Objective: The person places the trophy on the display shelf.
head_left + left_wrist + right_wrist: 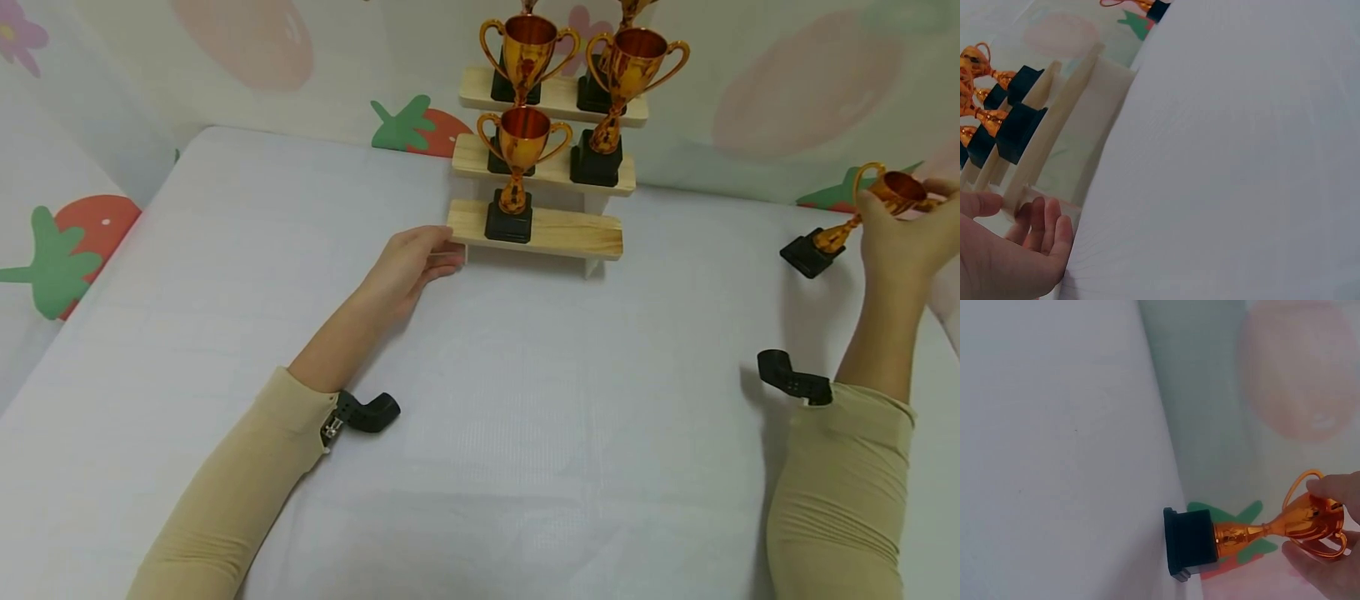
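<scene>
My left hand [408,267] grips the left end of the lowest step of a tiered wooden display shelf [573,232]. In the left wrist view its thumb lies against the board [1054,137] and the fingers curl beneath. A gold trophy [522,142] with a black base stands upright on that step, and several more trophies stand on the steps behind. At the far right my right hand [911,229] holds another gold trophy [832,240] by its cup and handles. This trophy is tilted in the head view; in the right wrist view its black base [1190,542] is near the table surface.
A white cloth [525,400] covers the table. Behind it rises a wall with printed strawberries [435,131]. Black wrist-camera mounts [369,413] stick out from both sleeves. The topmost trophies are cut off by the head view's upper edge.
</scene>
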A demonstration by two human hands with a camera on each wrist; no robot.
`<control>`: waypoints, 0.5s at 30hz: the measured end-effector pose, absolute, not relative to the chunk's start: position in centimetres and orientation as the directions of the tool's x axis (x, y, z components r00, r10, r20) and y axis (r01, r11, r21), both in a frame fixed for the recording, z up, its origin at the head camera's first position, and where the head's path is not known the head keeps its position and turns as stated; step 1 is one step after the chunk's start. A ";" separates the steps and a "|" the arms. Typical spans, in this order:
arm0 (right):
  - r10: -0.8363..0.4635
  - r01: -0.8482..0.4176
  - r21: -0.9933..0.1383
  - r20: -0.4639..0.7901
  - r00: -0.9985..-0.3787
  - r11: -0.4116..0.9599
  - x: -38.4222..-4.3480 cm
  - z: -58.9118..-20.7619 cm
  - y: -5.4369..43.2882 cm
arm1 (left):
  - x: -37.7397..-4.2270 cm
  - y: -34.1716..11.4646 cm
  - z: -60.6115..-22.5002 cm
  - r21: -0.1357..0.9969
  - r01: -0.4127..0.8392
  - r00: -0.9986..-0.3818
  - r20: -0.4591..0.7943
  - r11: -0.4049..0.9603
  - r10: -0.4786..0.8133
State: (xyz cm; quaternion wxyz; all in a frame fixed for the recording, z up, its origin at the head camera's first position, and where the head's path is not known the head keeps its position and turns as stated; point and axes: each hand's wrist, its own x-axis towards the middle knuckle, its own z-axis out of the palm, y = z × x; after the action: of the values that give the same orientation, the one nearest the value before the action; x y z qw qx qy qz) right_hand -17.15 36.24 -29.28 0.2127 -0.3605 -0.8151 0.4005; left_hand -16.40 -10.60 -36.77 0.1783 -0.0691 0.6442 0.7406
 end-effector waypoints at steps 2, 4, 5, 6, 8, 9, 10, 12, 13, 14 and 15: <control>0.755 0.408 -0.812 0.058 -0.654 0.416 -17.1 -29.3 36.1 | -16.4 -10.6 -36.7 0.929 -0.353 -0.927 -0.332 -0.108 0.175; 0.750 0.399 -0.817 0.060 -0.659 0.416 -17.1 -29.3 36.1 | -16.3 -10.6 -36.7 0.930 -0.352 -0.927 -0.330 -0.106 0.177; 0.749 0.392 -0.821 0.062 -0.660 0.414 -17.1 -29.4 36.1 | -16.3 -10.6 -36.7 0.930 -0.351 -0.927 -0.329 -0.107 0.179; 0.747 0.384 -0.826 0.065 -0.662 0.412 -17.1 -29.4 36.2 | -16.3 -10.6 -36.6 0.931 -0.349 -0.928 -0.327 -0.108 0.179; 0.745 0.373 -0.832 0.071 -0.663 0.411 -17.2 -29.6 36.3 | -16.3 -10.6 -36.6 0.931 -0.348 -0.928 -0.326 -0.108 0.181; 0.744 0.364 -0.838 0.072 -0.664 0.406 -17.2 -29.7 36.4 | -16.2 -10.6 -36.5 0.931 -0.349 -0.928 -0.327 -0.108 0.182; 0.743 0.359 -0.843 0.069 -0.665 0.400 -17.2 -29.7 36.4 | -16.2 -10.6 -36.5 0.931 -0.349 -0.928 -0.326 -0.108 0.182; 0.740 0.352 -0.848 0.068 -0.669 0.396 -17.2 -29.8 36.5 | -16.3 -10.7 -36.5 0.931 -0.349 -0.927 -0.326 -0.109 0.183; 0.739 0.346 -0.851 0.070 -0.671 0.395 -17.2 -29.8 36.5 | -16.3 -10.7 -36.6 0.931 -0.350 -0.927 -0.327 -0.109 0.184; 0.736 0.340 -0.854 0.071 -0.674 0.394 -17.2 -29.8 36.5 | -16.3 -10.7 -36.6 0.930 -0.350 -0.927 -0.327 -0.109 0.184; 0.733 0.336 -0.856 0.070 -0.677 0.392 -17.2 -29.9 36.5 | -16.3 -10.7 -36.6 0.931 -0.350 -0.927 -0.327 -0.108 0.184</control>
State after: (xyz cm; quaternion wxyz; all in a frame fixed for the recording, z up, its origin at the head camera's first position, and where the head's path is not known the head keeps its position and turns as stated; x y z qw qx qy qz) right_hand -17.24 36.55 -29.88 0.2256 -0.3325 -0.8033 0.4395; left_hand -16.31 -10.67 -36.62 0.1799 -0.0643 0.6430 0.7417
